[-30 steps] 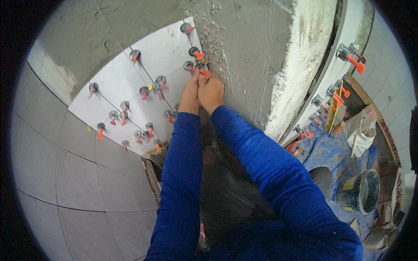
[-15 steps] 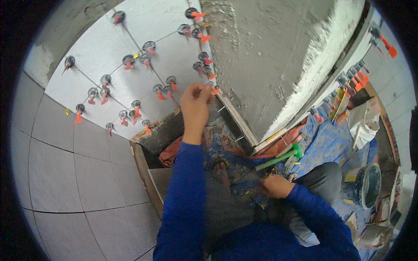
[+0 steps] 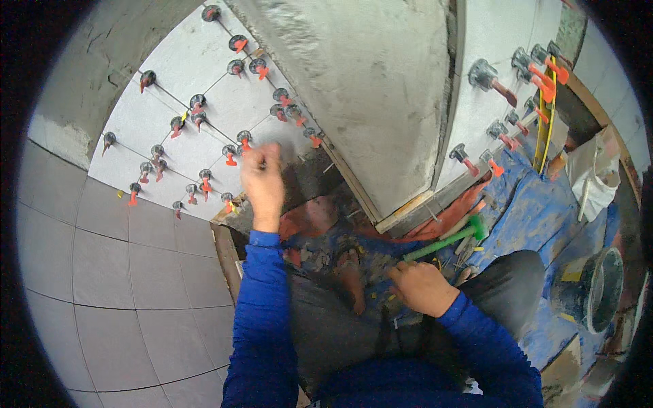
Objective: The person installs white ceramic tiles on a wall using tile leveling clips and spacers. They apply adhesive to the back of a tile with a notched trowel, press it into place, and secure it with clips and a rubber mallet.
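Note:
My left hand is raised at the lower right part of the white wall tiles. Its fingers are curled together and slightly blurred, beside a red-and-black tile levelling clip. Whatever they hold, if anything, is hidden. Several similar clips stand along the tile joints, among them one at the tile edge. My right hand is low over my lap with its fingers curled in. Just beyond its fingertips is a green-handled hammer. I cannot make out anything in that hand.
Bare grey mortar covers the middle wall panel. More clips stick out from white tiles on the right. A bucket stands on blue sheeting, near a white bag. Grey tiles cover the left side.
The view has shifted, bringing more of the right-hand tiles in. My left hand has moved left along the tiles, from the edge clip toward another cluster. My right hand stays low near the hammer.

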